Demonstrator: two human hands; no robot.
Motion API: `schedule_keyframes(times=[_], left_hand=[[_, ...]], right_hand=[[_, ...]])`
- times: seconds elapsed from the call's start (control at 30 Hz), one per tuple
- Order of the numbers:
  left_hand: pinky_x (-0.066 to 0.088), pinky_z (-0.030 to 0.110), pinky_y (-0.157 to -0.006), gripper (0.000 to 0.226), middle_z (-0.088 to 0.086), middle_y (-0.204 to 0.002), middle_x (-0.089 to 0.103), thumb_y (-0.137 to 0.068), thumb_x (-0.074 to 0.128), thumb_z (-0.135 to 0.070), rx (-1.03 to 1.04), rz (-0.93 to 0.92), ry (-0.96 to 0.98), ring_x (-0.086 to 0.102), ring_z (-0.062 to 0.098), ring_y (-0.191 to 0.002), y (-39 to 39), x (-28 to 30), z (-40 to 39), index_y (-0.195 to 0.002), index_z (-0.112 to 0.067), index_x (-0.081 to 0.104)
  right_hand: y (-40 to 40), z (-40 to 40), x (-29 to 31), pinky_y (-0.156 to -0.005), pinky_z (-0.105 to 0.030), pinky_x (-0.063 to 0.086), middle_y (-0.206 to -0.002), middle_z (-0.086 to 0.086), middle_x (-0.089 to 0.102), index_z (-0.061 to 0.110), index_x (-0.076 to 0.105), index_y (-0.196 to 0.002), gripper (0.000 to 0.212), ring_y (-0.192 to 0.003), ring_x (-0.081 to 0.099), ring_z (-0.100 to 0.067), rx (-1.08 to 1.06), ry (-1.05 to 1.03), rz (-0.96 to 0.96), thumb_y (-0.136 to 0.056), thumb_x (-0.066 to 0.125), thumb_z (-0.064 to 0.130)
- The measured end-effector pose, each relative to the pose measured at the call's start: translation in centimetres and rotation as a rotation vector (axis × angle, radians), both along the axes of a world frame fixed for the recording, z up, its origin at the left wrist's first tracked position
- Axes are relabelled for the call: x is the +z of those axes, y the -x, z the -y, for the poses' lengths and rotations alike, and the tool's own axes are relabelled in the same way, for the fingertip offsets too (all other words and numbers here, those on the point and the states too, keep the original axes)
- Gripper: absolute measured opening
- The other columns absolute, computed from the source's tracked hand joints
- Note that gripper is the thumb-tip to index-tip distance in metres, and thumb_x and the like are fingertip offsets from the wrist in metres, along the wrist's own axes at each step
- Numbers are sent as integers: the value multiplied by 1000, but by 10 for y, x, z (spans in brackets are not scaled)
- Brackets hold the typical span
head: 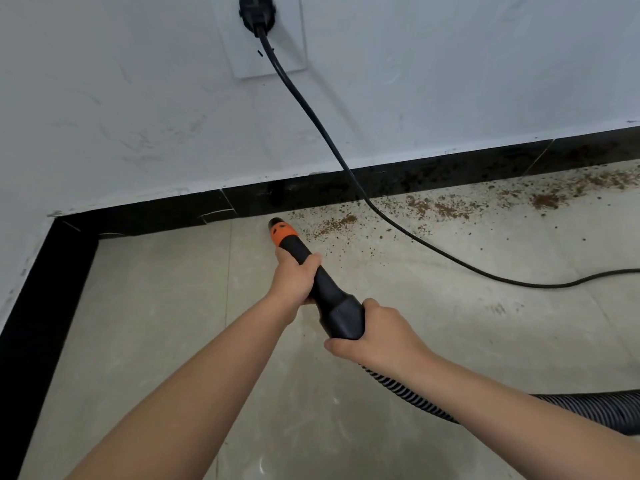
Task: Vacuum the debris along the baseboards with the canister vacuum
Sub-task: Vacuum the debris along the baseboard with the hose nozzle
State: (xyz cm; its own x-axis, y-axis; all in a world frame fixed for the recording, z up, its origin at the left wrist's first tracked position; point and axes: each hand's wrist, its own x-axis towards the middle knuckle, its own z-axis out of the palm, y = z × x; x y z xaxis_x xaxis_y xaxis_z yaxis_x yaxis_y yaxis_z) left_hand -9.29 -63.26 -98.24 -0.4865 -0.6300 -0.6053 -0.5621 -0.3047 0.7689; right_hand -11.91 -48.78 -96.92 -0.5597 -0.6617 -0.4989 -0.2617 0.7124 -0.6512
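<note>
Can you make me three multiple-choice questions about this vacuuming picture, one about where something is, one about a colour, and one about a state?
1. Where does most of the debris lie?
A. Left of the nozzle tip, in the corner
B. Right of the nozzle tip, along the baseboard
C. Under the hose

2. What colour is the band near the tip of the vacuum nozzle?
A. Orange
B. Green
C. White

3. What state is the power cord in?
A. Coiled and unplugged on the floor
B. Held in the left hand
C. Plugged into the wall socket

Answers:
1 B: the brown crumbs run rightward along the baseboard.
2 A: an orange collar sits behind the tip.
3 C: its plug sits in the socket, while the left hand and right hand both grip the nozzle.
</note>
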Motion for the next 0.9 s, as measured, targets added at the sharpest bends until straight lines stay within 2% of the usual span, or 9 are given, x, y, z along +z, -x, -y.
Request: schedule_keyframes(times=[0.07,0.23,0.37,0.5,0.63,0.8,0.9], left_hand=[[47,26,-52,67,7,-112,46,-96,47,-23,-1,4,13,52,15,-76,0,-2,1,-149,-16,6],[50,35,-68,65,13,-126,48,-96,47,-25,60,36,58,52,25,-96,-4,-6,1,-148,-15,9],[48,33,-65,64,9,-117,48,-96,47,-25,70,26,62,52,24,-95,-8,-6,2,-148,-16,10],[48,30,-60,63,6,-115,47,-96,47,-26,38,5,51,53,24,-94,0,-4,5,-148,-18,11],[49,33,-64,65,7,-114,48,-96,48,-26,-34,-13,39,53,24,-92,15,-2,5,-148,-18,10],[48,34,-69,67,10,-127,48,-96,47,-26,-92,-34,20,52,23,-94,34,-1,-4,-149,-19,7],[49,35,-73,69,11,-132,47,-96,48,-26,-119,-35,12,53,26,-100,41,-3,-10,-150,-19,6]], right_hand=[[0,1,-1,-53,-20,39,-79,10,48,17,42,-93,47,-73,53,-11,-2,0,4,-72,71,47],[0,3,0,-57,-22,41,-81,9,51,18,43,-93,46,-74,55,-11,13,0,12,-71,72,46],[-2,5,0,-54,-20,40,-80,10,50,18,42,-92,45,-69,52,-6,11,-3,35,-71,72,46],[0,8,1,-54,-19,40,-80,10,49,18,43,-94,46,-72,53,-10,-24,-9,25,-72,71,47],[5,6,4,-52,-17,39,-84,8,51,17,44,-97,48,-73,54,-9,-88,-9,22,-73,70,49],[13,-2,7,-49,-16,36,-82,10,50,18,42,-94,46,-68,49,-1,-141,-24,3,-74,69,49],[17,-9,7,-50,-16,39,-82,9,51,17,43,-94,45,-68,51,-1,-178,-27,11,-74,70,48]])
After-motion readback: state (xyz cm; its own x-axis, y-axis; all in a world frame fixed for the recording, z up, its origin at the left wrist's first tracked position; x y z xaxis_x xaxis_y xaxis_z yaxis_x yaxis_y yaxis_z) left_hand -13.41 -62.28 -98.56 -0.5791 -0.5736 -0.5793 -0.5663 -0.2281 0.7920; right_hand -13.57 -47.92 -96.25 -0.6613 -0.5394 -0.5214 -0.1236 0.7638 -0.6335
